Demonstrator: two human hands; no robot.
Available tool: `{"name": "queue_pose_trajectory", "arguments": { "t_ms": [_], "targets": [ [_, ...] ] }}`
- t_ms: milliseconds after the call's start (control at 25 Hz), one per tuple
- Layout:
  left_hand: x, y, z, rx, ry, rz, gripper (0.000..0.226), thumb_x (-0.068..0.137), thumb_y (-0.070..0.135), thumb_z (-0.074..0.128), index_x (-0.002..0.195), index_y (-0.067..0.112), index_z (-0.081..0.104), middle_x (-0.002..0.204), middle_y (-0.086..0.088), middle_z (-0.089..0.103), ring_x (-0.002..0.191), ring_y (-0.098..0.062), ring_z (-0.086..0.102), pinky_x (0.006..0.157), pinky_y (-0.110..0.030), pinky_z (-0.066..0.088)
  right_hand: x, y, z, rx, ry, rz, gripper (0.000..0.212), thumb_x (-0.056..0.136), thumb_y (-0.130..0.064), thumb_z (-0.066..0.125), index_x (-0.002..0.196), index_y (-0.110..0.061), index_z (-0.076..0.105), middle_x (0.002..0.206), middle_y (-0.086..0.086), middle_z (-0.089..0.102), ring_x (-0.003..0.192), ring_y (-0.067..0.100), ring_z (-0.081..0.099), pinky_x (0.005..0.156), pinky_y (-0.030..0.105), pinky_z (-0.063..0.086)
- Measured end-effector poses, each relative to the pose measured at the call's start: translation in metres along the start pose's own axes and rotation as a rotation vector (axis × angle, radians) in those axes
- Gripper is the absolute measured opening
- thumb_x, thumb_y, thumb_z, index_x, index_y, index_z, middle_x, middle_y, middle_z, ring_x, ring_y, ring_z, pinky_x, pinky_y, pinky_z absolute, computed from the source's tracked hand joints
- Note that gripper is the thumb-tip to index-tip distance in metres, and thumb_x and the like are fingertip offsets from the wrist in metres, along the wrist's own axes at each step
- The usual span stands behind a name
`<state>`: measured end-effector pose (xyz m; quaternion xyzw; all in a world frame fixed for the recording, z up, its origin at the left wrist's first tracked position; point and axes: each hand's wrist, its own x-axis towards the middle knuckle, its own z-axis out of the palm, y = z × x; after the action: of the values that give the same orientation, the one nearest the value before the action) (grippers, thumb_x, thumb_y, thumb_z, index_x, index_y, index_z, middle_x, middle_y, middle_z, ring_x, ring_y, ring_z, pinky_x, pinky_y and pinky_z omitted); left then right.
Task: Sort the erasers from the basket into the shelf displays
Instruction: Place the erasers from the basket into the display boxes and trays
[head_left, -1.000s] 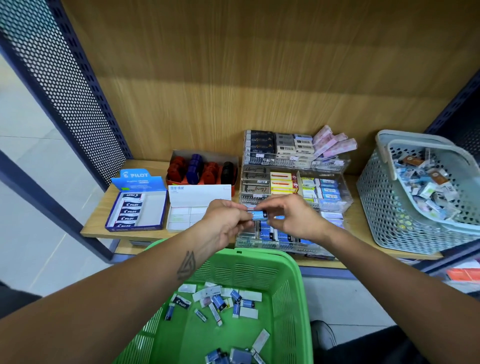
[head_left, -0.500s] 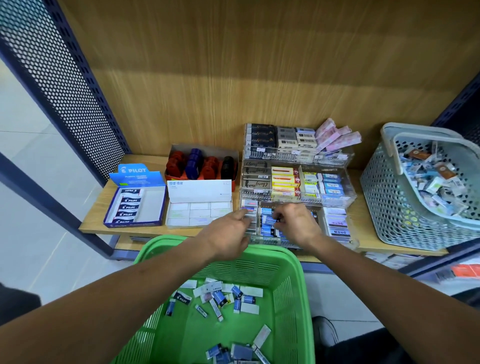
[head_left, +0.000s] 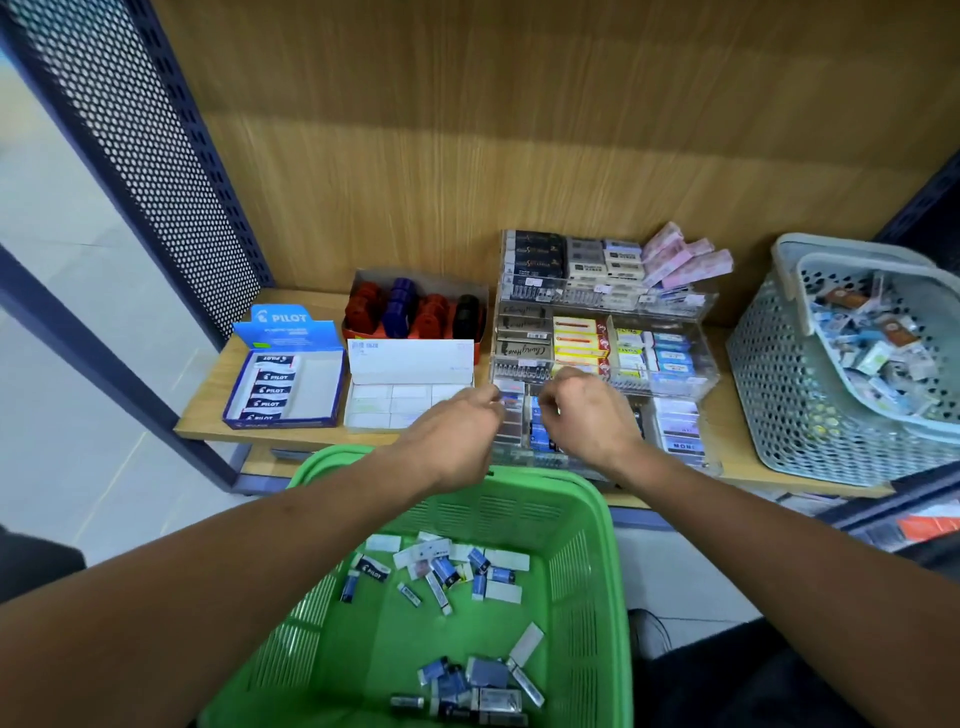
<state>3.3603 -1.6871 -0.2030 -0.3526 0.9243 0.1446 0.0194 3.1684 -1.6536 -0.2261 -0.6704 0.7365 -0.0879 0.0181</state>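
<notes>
Over the clear display's (head_left: 675, 364) bottom row, both hands hover with curled fingers. Whether the left hand (head_left: 457, 436) or right hand (head_left: 587, 415) grips an eraser, I cannot tell.

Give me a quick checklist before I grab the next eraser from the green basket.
1. Left hand free: cannot tell; fingers curled at the clear acrylic tiered display, tips hidden.
2. Right hand free: cannot tell, same reason.
3. Loose sleeved erasers left in the green plastic basket: ok, many.
4. Basket within reach under both arms: ok.
5. Space in the blue Pilot cardboard box: ok, right half bare.
</notes>
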Motion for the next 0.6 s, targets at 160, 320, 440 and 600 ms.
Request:
{"name": "queue_pose_trajectory", "arguments": {
  "t_ms": [160,320,440,600],
  "targets": [
    [-0.038,0.003,0.005,-0.017,-0.108,0.115,0.012,0.09,0.008,0.051,0.093,0.015,0.06,0.097,-0.003,0.062,0.084,-0.02,0.059,0.072,-0.032,0.048,-0.062,-0.041,-0.018,0.223,-0.136,-0.152,0.012,0.086,-0.023,0.053,0.09,-0.02,0.064,0.081,0.002,0.068,0.072,0.023,0.062,0.064,0.034,0.052],
    [-0.071,-0.007,0.049,0.087,-0.518,0.071,0.027,0.093,0.011,0.057,0.12,0.008,0.06,0.113,-0.011,0.064,0.103,-0.029,0.06,0.08,-0.03,0.044,-0.103,-0.071,0.04,0.007,-0.639,-0.106,0.006,0.085,-0.01,0.059,0.089,-0.009,0.064,0.09,0.01,0.065,0.085,0.028,0.065,0.074,0.036,0.057],
    [-0.083,-0.009,0.095,0.113,-0.652,-0.012,0.043,0.092,0.024,0.068,0.129,0.005,0.055,0.129,-0.014,0.06,0.117,-0.031,0.057,0.09,-0.034,0.046,-0.125,-0.081,0.086,-0.095,-0.873,-0.091,0.018,0.087,-0.008,0.063,0.105,-0.007,0.061,0.11,0.015,0.062,0.103,0.029,0.062,0.084,0.036,0.052],
    [-0.093,-0.003,0.169,0.067,-0.787,-0.106,0.063,0.085,0.029,0.078,0.137,0.007,0.049,0.135,-0.015,0.057,0.121,-0.033,0.057,0.097,-0.039,0.049,-0.153,-0.082,0.13,-0.223,-1.022,-0.126,0.062,0.083,-0.015,0.073,0.138,-0.013,0.044,0.134,0.016,0.049,0.117,0.033,0.058,0.087,0.039,0.049]
  ]
}}
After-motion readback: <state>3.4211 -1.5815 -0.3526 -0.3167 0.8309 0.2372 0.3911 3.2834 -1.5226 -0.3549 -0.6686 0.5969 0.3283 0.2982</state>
